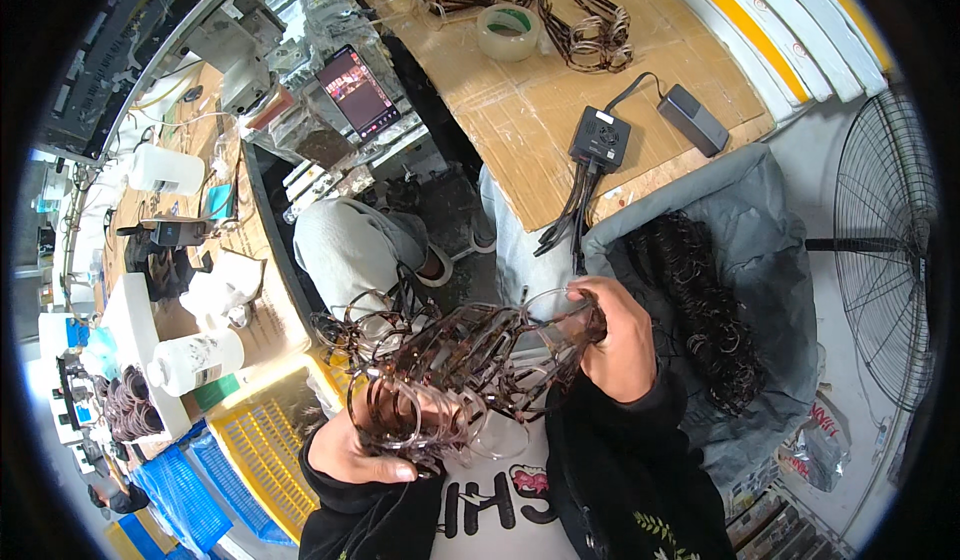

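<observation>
A tangled bunch of dark brown, partly see-through eyeglass frames (pixel 470 345) is held up before my chest between both hands. My left hand (pixel 370 442) is closed around the lower left of the bunch, its thumb below the rims and its fingers partly hidden behind them. My right hand (pixel 618 345) grips the right end of the bunch, fingers bent over its upper edge. Several rims and temples stick out loosely at the left. Right of my right hand, a long stack of similar dark frames (pixel 700 310) lies in a bin lined with grey cloth (pixel 785 290).
A cardboard-covered table (pixel 490 125) ahead carries more frames (pixel 590 35), a tape roll (pixel 507 33) and a black box with cables (pixel 600 140). A phone (pixel 358 93) leans at a machine. Yellow crate (pixel 265 450) and white bottles (pixel 195 362) are left; a fan (pixel 885 250) stands right.
</observation>
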A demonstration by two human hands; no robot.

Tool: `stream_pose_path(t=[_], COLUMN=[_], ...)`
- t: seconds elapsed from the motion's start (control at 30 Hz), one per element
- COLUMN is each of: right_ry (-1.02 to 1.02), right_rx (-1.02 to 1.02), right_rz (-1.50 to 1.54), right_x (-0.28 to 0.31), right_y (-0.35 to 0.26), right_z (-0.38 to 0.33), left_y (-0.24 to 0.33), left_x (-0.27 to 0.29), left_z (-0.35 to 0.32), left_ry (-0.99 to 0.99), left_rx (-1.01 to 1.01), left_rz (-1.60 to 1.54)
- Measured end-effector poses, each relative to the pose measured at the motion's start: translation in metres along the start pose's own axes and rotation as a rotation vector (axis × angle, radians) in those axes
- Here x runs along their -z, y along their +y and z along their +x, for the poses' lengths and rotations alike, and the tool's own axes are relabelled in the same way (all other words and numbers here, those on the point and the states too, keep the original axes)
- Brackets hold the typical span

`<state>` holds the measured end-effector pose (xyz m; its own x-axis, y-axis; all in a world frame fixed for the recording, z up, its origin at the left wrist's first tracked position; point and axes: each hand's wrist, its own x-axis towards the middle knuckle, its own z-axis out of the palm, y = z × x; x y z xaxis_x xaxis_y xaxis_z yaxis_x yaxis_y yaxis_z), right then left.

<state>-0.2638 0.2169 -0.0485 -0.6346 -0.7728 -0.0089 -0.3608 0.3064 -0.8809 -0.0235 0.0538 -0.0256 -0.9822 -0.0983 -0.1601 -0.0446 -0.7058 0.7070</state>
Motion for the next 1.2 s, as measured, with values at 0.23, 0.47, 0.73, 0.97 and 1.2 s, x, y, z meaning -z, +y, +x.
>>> stream_pose_path(t=[0.23,0.47,0.73,0.97,1.2], right_ry=[-0.047,-0.077,-0.274,-0.819,-0.122], right_rx=[-0.034,-0.233,0.042,-0.139,-0.184], right_rz=[0.051,0.136,-0.235,0.085,0.922], right_x=[0.015,0.039,0.058,0.082,0.064], right_y=[0.018,0.036,0.042,0.039,0.031], right_z=[-0.008,-0.020,-0.023,-0.022,-0.019], left_y=[0.000,0.013,0.010,0.004,-0.001], left_x=[0.013,0.012,0.011,0.012,-0.002], left_z=[-0.023,-0.058,-0.061,-0.046,-0.005], left_ry=[-0.176,0.005,0.120,0.237,0.509], left_rx=[-0.253,-0.423,-0.473,-0.489,-0.522], left_rz=[-0.100,-0.056,-0.056,-0.067,-0.040])
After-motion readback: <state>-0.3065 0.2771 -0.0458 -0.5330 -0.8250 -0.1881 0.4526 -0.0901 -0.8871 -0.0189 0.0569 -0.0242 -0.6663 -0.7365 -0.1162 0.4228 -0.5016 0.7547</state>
